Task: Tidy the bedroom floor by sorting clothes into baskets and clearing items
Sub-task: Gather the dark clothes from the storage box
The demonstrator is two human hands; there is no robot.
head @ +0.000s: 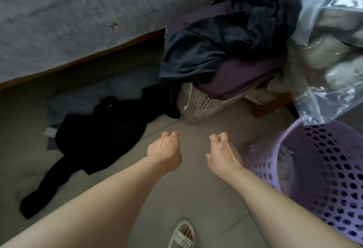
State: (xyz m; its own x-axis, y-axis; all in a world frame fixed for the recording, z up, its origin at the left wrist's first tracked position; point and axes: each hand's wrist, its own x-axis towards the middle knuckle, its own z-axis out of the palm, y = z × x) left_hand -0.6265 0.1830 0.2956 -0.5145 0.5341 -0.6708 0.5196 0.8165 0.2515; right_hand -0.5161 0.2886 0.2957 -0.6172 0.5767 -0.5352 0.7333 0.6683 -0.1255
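Both hands reach out over the tiled floor [196, 188], empty, with bare forearms stretched forward. On the left hand [165, 149] the fingers are curled loosely inward, holding nothing; on the right hand [222, 153] they are curled the same way and equally empty, with the thumb pointing toward the left hand. The two hands hover side by side, apart from each other.

Taking the white woven basket [198, 106] as the landmark: it stands on the floor just beyond the hands, piled well above its rim with dark grey clothes [225, 37] and a purple garment [239, 76]. To the left of this basket, a black garment [98, 131] lies spread flat on the floor, touching the basket's base at its far end, with a pale grey cloth [84, 98] partly under it. Behind that, left of the basket, runs the side of a bed [68, 17]. Right of the basket hangs a clear plastic bag [332, 37] stuffed with pale things. Nearer than the basket and to its right, a lilac perforated basket [324, 173] stands beside the right forearm; something pale shows inside. A sandalled foot [182, 234] stands on the tiles below the hands.
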